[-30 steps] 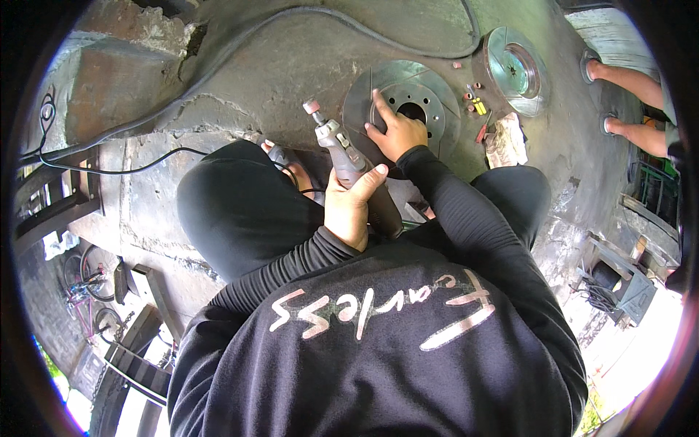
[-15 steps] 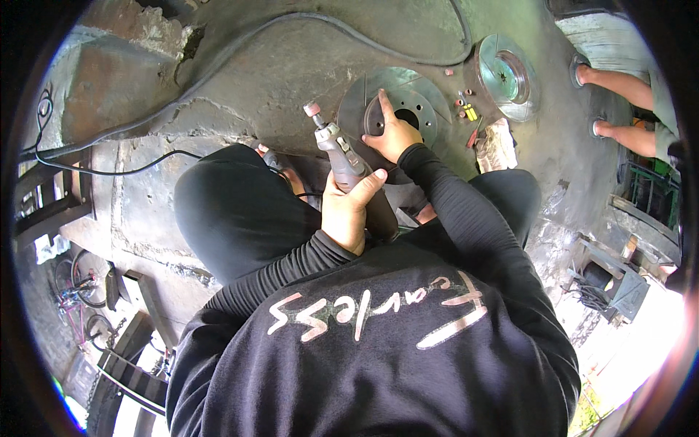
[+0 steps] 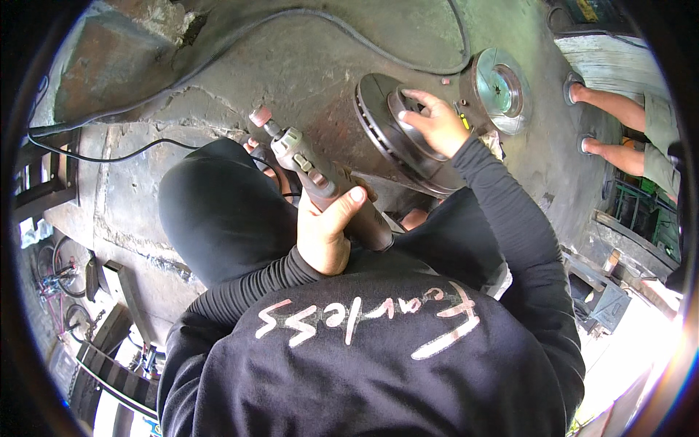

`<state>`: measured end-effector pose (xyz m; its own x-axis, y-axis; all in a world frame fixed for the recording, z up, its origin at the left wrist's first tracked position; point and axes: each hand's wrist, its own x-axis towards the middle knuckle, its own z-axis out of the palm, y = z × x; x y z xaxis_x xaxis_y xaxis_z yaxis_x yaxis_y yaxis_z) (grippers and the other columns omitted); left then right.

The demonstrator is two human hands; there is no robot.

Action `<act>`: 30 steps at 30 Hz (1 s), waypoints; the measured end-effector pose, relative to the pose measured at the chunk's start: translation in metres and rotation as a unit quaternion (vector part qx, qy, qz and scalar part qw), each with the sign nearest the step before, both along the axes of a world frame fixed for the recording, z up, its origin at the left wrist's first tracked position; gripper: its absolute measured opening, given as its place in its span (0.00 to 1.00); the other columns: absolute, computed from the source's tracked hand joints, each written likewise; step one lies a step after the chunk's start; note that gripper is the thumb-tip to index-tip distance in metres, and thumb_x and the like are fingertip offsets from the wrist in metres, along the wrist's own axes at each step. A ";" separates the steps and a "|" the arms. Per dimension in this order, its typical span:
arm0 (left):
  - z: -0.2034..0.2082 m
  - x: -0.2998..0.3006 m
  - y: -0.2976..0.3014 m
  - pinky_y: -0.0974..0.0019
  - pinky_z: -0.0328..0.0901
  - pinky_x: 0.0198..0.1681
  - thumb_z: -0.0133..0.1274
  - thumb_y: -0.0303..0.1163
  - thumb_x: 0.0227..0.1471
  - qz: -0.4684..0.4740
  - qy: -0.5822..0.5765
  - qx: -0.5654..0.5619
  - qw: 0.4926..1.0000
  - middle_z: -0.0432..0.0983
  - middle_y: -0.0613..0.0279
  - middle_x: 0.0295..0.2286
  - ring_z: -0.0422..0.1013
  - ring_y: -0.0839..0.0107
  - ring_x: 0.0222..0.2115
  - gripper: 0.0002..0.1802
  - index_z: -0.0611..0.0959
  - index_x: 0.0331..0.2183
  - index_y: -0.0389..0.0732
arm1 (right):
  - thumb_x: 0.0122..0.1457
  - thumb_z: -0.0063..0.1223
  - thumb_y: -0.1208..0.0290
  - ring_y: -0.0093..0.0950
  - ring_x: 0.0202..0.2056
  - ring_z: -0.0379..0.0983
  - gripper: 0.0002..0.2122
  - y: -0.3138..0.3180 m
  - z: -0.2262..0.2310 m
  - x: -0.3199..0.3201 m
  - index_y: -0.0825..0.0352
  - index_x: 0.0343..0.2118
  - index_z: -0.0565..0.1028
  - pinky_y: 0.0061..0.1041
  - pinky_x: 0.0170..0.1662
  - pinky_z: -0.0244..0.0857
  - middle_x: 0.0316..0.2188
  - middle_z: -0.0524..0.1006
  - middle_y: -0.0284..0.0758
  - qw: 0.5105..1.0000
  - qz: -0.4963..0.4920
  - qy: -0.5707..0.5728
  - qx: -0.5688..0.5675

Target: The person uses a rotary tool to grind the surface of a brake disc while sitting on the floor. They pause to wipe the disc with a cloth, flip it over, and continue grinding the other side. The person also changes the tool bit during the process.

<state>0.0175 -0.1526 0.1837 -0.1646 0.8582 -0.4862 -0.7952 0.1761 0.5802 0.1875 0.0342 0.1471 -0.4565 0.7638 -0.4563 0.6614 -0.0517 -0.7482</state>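
My left hand is wrapped round the dark body of a die grinder, held above my lap. A pinkish grinding stone sits on the tool's tip, pointing to the far left and apart from the disc. With my right hand I grip the raised hub of a brake disc, thumb on the hub's face. The disc is tilted up, so its vented edge shows on the left; its lower rim is near my feet. A second brake disc with grooves lies flat on the floor beyond my right hand.
A thick grey hose curves across the floor. Small yellow pieces lie beside my right wrist, with a small pink stone farther off. Another person's legs are at the right. A bicycle and metal frames stand at left.
The brake disc has gone from lying flat to tilted up, my right hand now gripping its hub. My left hand has drawn the grinder nearer and to the left.
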 end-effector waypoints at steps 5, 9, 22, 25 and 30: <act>0.007 0.002 0.006 0.65 0.65 0.38 0.59 0.30 0.45 0.004 -0.014 0.024 1.000 0.74 0.59 0.29 0.70 0.68 0.31 0.18 0.71 0.38 0.40 | 0.58 0.50 0.65 0.19 0.41 0.69 0.16 0.018 0.028 0.014 0.68 0.46 0.71 0.18 0.47 0.61 0.38 0.75 0.32 0.995 0.014 0.066 -0.071; -0.002 0.004 0.005 0.62 0.68 0.35 0.60 0.34 0.44 0.009 0.009 0.002 1.000 0.74 0.55 0.30 0.72 0.65 0.31 0.21 0.71 0.40 0.41 | 0.60 0.41 0.71 0.22 0.43 0.68 0.14 0.013 0.022 0.019 0.70 0.46 0.71 0.22 0.51 0.60 0.40 0.74 0.35 0.977 -0.065 0.140 -0.145; -0.007 0.005 0.005 0.64 0.66 0.34 0.59 0.34 0.45 -0.020 0.012 -0.038 0.999 0.75 0.59 0.27 0.71 0.68 0.28 0.14 0.75 0.34 0.40 | 0.58 0.41 0.75 0.27 0.45 0.68 0.13 0.009 0.014 0.032 0.72 0.45 0.71 0.23 0.49 0.61 0.42 0.72 0.39 0.939 -0.088 0.304 -0.137; -0.009 0.006 0.004 0.65 0.66 0.35 0.59 0.33 0.45 -0.016 0.016 -0.042 0.999 0.75 0.59 0.27 0.71 0.68 0.28 0.13 0.76 0.34 0.40 | 0.58 0.41 0.75 0.27 0.45 0.68 0.13 0.004 0.007 0.031 0.72 0.45 0.71 0.23 0.49 0.61 0.42 0.72 0.39 0.887 -0.139 0.384 -0.218; -0.016 0.007 0.003 0.66 0.65 0.36 0.59 0.32 0.45 -0.028 0.022 -0.052 0.998 0.76 0.61 0.27 0.71 0.70 0.28 0.12 0.76 0.33 0.39 | 0.58 0.41 0.74 0.28 0.44 0.68 0.13 -0.007 -0.009 0.033 0.72 0.45 0.71 0.24 0.49 0.61 0.42 0.72 0.39 0.812 -0.182 0.470 -0.295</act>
